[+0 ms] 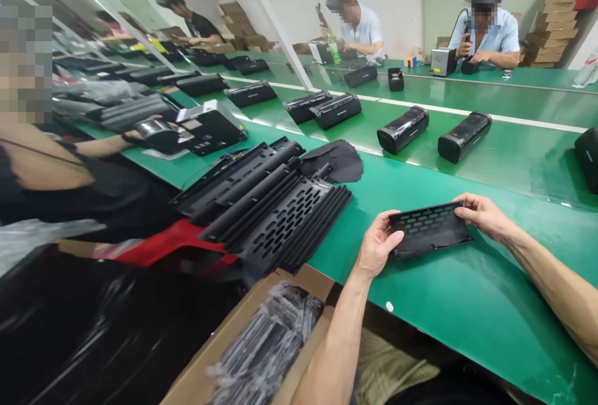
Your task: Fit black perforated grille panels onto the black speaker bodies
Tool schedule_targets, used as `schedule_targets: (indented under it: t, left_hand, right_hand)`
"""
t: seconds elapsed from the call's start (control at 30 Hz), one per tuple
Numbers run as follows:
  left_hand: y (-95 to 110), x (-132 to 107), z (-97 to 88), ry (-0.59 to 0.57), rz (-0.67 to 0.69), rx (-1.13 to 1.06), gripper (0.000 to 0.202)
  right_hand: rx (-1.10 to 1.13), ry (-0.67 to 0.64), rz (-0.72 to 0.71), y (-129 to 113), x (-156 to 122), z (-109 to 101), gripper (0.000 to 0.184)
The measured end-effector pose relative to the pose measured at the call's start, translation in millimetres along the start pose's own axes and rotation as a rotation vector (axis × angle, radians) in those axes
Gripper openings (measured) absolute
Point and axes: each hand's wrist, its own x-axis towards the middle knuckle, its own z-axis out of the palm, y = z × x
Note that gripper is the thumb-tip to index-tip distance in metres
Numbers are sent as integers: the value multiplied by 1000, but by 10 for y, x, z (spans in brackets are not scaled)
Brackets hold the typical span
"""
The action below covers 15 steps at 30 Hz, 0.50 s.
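Note:
Between my two hands I hold a black plastic panel (432,240) with rows of long slots, tilted up over the green table (448,305). My left hand (377,242) is closed on its left edge, thumb on the near face. At the upper right corner my right hand (481,213) pinches the same panel. To the left of my left hand lies a stack of similar black panels (287,218), some slotted. A pile of thin black sheets (339,162) rests just behind that stack.
Several black speaker-like units (465,137) stand along the green line beyond. An open carton (311,277) with plastic-wrapped parts sits by my left forearm. At left, a co-worker's hand (135,136) is beside a black-and-white box-shaped device (212,128). Other people sit across the line.

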Motion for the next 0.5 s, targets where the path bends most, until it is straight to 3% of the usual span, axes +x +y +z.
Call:
schedule_targets:
  t: [0.13, 0.33, 0.5]
  left_hand:
    - [-11, -7, 21, 20, 0, -53, 58]
    - [31, -15, 49, 100, 14, -25, 59]
    - [60, -13, 51, 102, 7, -16, 60]
  right_hand:
    - [9, -20, 1, -43, -41, 9, 53]
    - [33, -259, 166, -62, -113, 22, 56]
    - [98, -286, 174, -94, -109, 3, 47]
